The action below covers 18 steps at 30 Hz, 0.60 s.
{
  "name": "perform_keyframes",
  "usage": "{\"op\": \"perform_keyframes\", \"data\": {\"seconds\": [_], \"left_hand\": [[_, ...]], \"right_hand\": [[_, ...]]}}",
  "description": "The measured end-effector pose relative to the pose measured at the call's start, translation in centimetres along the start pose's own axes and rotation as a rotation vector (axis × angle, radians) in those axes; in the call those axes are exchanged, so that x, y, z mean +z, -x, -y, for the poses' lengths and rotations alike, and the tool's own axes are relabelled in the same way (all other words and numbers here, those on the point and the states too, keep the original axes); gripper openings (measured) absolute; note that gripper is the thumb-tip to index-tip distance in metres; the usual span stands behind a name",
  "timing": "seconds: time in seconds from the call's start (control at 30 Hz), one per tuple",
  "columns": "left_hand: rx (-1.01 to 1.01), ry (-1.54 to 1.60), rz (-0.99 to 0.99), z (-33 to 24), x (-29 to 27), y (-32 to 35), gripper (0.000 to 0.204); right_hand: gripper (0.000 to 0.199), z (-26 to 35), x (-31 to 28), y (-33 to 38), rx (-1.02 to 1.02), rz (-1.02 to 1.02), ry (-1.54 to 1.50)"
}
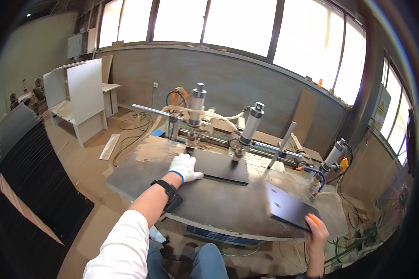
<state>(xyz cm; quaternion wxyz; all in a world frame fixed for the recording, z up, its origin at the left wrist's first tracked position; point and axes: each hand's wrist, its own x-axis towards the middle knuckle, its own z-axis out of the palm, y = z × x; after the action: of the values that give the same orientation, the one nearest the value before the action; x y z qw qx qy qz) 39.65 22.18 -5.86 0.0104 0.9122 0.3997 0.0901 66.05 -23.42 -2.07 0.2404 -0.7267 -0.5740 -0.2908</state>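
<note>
My left hand (183,167), in a white glove with a blue cuff, grips the left end of a flat dark board (221,166). That board lies on the worktable (209,204) beneath two upright metal cylinders, the left cylinder (197,104) and the middle cylinder (253,123). Over at the right, my right hand (316,231) holds a second dark board (291,208) by its near corner. An orange cover sits on one of that hand's fingers. The second board is tilted, with small round holes at its far end.
A third cylinder (335,153) with a blue coiled hose (319,176) stands at the table's right. Stacked dark boards (37,181) rise on the left, near a white cabinet frame (86,93). Cables (137,122) trail over the floor. A fan (391,204) is at far right.
</note>
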Motion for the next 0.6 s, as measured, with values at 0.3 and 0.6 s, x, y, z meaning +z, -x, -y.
{"op": "perform_keyframes", "data": {"seconds": [0.3,0.6], "left_hand": [[-0.069,0.004,-0.109,4.2,-3.6,22.4,0.072],[-0.809,-0.421,-0.171,15.0,-0.8,45.3,0.052]], "right_hand": [[0.042,5.2,19.9,-12.2,-0.228,0.206,-0.134],[0.048,9.1,30.7,-18.0,-0.187,0.481,-0.298]]}}
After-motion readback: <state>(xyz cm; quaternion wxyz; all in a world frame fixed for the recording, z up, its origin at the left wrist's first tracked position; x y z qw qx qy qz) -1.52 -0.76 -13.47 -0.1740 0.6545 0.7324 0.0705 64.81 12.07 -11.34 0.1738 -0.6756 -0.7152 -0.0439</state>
